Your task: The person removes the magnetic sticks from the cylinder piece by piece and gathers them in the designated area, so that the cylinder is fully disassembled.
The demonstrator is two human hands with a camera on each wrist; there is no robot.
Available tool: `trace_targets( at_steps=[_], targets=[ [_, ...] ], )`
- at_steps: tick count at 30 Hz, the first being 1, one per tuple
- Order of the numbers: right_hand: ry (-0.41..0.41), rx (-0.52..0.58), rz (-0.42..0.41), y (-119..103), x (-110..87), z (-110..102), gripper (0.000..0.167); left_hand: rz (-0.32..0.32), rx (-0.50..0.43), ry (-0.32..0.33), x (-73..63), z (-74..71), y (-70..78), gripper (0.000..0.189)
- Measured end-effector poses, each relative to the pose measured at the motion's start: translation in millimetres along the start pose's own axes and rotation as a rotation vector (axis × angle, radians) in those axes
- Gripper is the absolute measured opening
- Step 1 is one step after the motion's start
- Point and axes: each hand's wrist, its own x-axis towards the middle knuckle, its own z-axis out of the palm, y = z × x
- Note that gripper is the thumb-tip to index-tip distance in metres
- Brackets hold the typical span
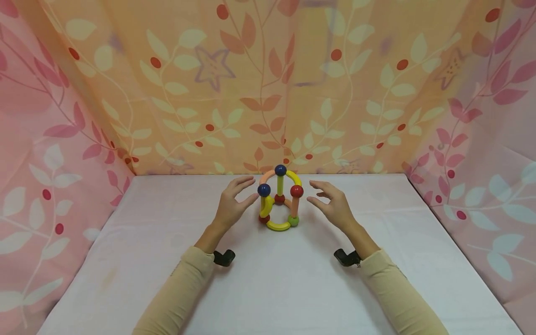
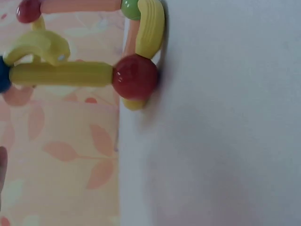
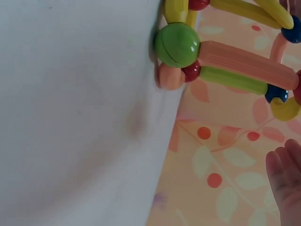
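A toy frame of magnetic balls and rods stands upright on the table, between my hands. At its base are a red ball (image 2: 135,77) and a green ball (image 3: 177,45), joined by a curved yellow rod (image 1: 278,226). Straight rods rise to a blue ball (image 1: 264,190), a red ball (image 1: 297,190) and a rear blue ball (image 1: 280,170). Another curved yellow rod (image 2: 40,46) droops inward from the front blue ball. My left hand (image 1: 234,199) is just left of the frame, fingers extended and holding nothing. Opposite it, my right hand (image 1: 332,201) also holds nothing, its fingers pointing toward the red ball.
A white cloth covers the table (image 1: 278,288). Behind the frame, a patterned orange curtain (image 1: 268,93) meets the table's back edge. Pink patterned curtains (image 1: 37,153) flank both sides. Black wrist cameras (image 1: 224,257) sit under each wrist.
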Motion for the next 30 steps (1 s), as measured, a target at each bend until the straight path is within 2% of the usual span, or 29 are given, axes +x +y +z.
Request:
trace_targets(
  at_steps=[4,8,14,18,24,30],
  targets=[
    [-0.038,0.175,0.157,5,-2.9,3,0.052,-0.169,-0.111,-0.034,-2.1,-1.5,-9.2,0.042],
    [-0.070,0.325,0.290,11,-4.9,9,0.055,-0.302,-0.219,-0.095,-3.9,-1.0,-13.5,0.042],
    [-0.107,0.396,0.378,18,-8.5,21,0.055,-0.473,-0.284,-0.215,-5.0,4.6,-20.3,0.043],
    [-0.126,0.412,0.385,18,-10.0,30,0.053,-0.546,-0.308,-0.286,-5.2,8.9,-27.4,0.043],
    [-0.156,0.391,0.402,16,-11.2,38,0.049,-0.600,-0.396,-0.369,-5.5,12.7,-30.6,0.045],
    [-0.149,0.332,0.407,11,-10.4,43,0.042,-0.608,-0.417,-0.386,-4.7,16.8,-30.8,0.045]
  ],
)
